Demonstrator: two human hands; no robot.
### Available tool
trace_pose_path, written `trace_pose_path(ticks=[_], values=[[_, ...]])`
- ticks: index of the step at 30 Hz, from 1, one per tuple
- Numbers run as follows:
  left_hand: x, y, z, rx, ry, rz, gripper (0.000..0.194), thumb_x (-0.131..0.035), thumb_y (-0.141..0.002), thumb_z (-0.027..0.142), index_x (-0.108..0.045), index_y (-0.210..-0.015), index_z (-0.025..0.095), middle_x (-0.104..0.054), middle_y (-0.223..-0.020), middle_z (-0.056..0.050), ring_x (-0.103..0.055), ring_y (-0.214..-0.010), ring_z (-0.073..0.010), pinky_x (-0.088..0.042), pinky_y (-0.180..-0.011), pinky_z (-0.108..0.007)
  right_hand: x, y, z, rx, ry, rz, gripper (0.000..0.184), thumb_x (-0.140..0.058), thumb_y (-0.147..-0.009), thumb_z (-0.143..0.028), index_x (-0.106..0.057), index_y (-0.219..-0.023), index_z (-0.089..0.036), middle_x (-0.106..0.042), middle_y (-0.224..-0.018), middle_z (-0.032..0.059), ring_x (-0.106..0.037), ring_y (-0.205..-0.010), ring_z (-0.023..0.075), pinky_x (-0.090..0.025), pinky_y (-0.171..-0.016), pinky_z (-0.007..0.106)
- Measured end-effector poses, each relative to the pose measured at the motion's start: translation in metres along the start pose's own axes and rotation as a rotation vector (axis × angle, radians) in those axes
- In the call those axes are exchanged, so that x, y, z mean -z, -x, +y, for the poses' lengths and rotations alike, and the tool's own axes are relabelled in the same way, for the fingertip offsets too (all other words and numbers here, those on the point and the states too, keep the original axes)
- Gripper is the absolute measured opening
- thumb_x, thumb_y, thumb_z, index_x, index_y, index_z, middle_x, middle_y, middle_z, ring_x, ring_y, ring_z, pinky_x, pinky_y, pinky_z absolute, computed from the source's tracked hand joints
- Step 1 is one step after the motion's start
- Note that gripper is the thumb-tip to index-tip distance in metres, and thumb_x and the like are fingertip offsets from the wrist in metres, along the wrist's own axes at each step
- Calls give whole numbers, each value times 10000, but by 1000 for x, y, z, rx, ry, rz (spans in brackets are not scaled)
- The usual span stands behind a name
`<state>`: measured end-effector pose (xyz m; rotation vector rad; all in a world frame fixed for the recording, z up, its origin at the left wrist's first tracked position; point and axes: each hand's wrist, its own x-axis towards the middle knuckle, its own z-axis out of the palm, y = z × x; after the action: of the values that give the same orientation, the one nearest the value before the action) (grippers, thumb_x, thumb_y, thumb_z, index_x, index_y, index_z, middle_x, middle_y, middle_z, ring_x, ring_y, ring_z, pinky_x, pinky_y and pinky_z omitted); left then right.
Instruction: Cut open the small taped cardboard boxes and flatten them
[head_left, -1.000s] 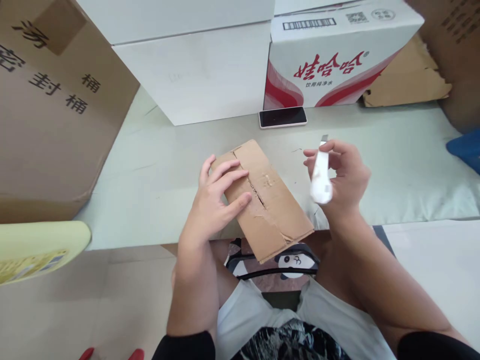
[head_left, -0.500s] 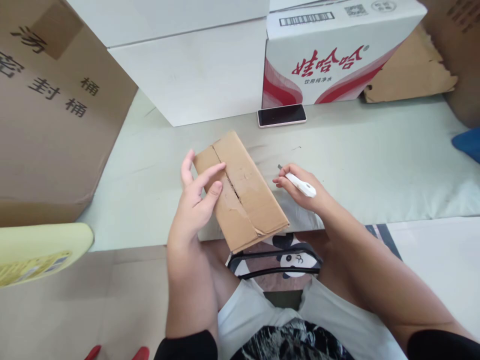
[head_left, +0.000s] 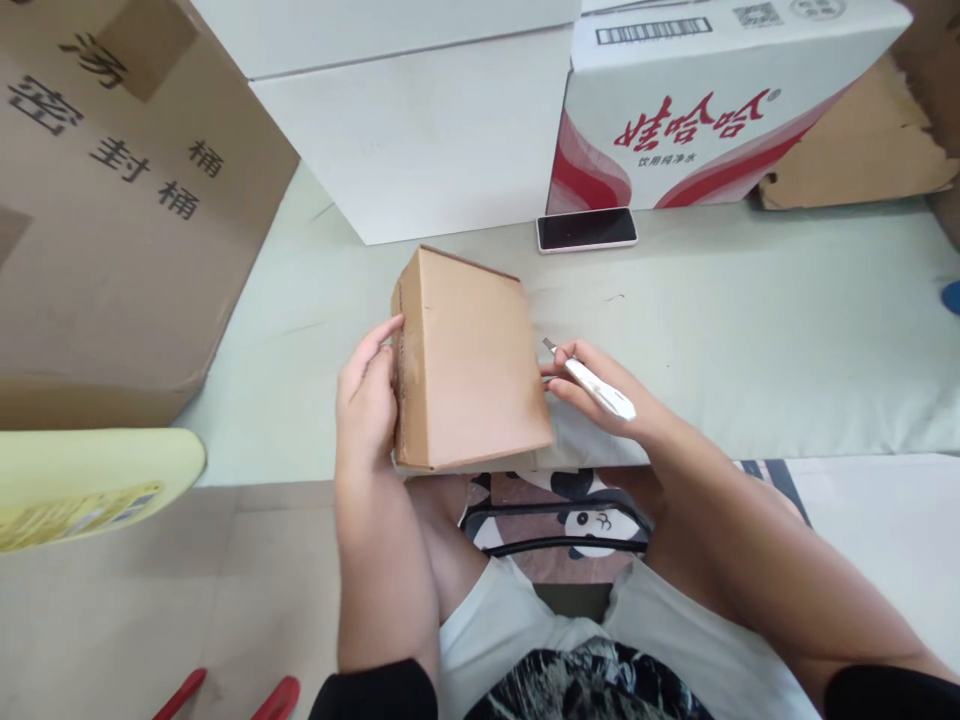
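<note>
A small brown cardboard box [head_left: 480, 360] is tilted up on the cloth-covered surface, a broad plain face towards me and its slit seam on the left side. My left hand [head_left: 367, 400] grips that left side, fingers against the seam. At the box's right edge is my right hand [head_left: 592, 385], closed around a white utility knife [head_left: 600, 388] whose short metal blade points up and left. Some right fingertips reach the box's edge and are partly hidden.
Behind stand a white carton [head_left: 420, 150] and a red-and-white water carton [head_left: 697, 130], with a phone [head_left: 586, 230] lying before them. A large brown carton [head_left: 142, 250] is at left, above a pale yellow rounded object [head_left: 97, 470]. Torn cardboard [head_left: 862, 150] lies at back right.
The box has turned from showing its seamed face to showing a broad plain face, the seam now at left. My right hand has moved left with the knife to the box's edge.
</note>
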<state>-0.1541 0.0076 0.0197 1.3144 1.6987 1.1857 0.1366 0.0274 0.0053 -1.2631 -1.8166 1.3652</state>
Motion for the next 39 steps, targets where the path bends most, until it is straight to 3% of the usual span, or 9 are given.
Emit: trace_pose_path(ticks=[7, 14, 18, 20, 24, 26, 29, 34, 39], values=[[-10, 4, 7, 284, 385, -103, 646, -597, -844, 735, -700, -1206, 209, -777, -1133, -118, -727, -1137, -349, -626, -904, -477, 10, 3, -10, 286, -17, 83, 376, -625, -939, -551, -395, -1055, -276, -741, -1252, 135, -698, -1232, 289, -508, -1039, 525], [-20, 5, 20, 342, 342, -451, 777, -788, -715, 694, -637, -1315, 224, -772, -1157, -112, -748, -1000, -260, -612, -793, -338, 19, 15, -40, 432, -48, 268, 343, -615, -936, -574, -403, -1013, -316, -756, -1274, 39, -482, -1496, 271, -403, -1199, 611], [-28, 2, 14, 354, 125, -640, 756, -732, -796, 657, -599, -1402, 224, -787, -1080, -119, -764, -911, -263, -612, -788, -371, 30, 23, -57, 386, 14, 168, 280, -644, -932, -499, -452, -993, -305, -786, -1176, 46, -549, -1440, 294, -475, -1139, 591], [-33, -2, 7, 276, -32, -583, 647, -712, -829, 588, -645, -1342, 200, -769, -1158, -149, -752, -1004, -305, -614, -856, -439, 31, 24, -60, 378, 50, 80, 202, -637, -946, -387, -466, -996, -293, -787, -1176, 57, -613, -1372, 288, -532, -1073, 544], [-38, -7, -1, -31, -142, -20, 623, -674, -865, 560, -568, -1393, 246, -563, -1519, -168, -567, -1386, -346, -542, -1063, -516, 17, 21, -58, 366, 181, -7, 168, -628, -915, -245, -491, -1006, -280, -765, -1234, 62, -695, -1230, 264, -551, -1025, 496], [-38, -5, 3, -238, -93, 93, 625, -591, -914, 627, -497, -1440, 304, -466, -1606, -127, -446, -1504, -318, -491, -1138, -502, 5, 17, -56, 428, 258, -3, 211, -619, -882, -190, -490, -1020, -284, -762, -1226, 41, -716, -1162, 243, -481, -1108, 544], [-42, 1, 14, -482, -115, -7, 601, -482, -939, 720, -539, -1381, 316, -439, -1611, -102, -356, -1559, -312, -396, -1223, -530, -8, 12, -53, 518, 297, 24, 250, -606, -861, -159, -479, -1035, -287, -766, -1168, 14, -734, -1091, 225, -393, -1177, 599], [-57, 9, 24, -524, -260, -153, 573, -378, -978, 707, -648, -1226, 267, -545, -1456, -117, -346, -1549, -329, -225, -1297, -600, -14, 14, -55, 531, 54, 291, 200, -592, -933, -191, -450, -1034, -290, -778, -1066, 12, -730, -1129, 227, -533, -1042, 520], [-64, 11, 25, -564, -277, -140, 545, -329, -1006, 663, -627, -1233, 267, -564, -1365, -104, -442, -1470, -290, -198, -1315, -562, -5, 23, -67, 416, -230, 573, 227, -534, -1015, -503, -434, -1064, -305, -678, -700, -69, -651, -575, 138, -564, -627, 302]])
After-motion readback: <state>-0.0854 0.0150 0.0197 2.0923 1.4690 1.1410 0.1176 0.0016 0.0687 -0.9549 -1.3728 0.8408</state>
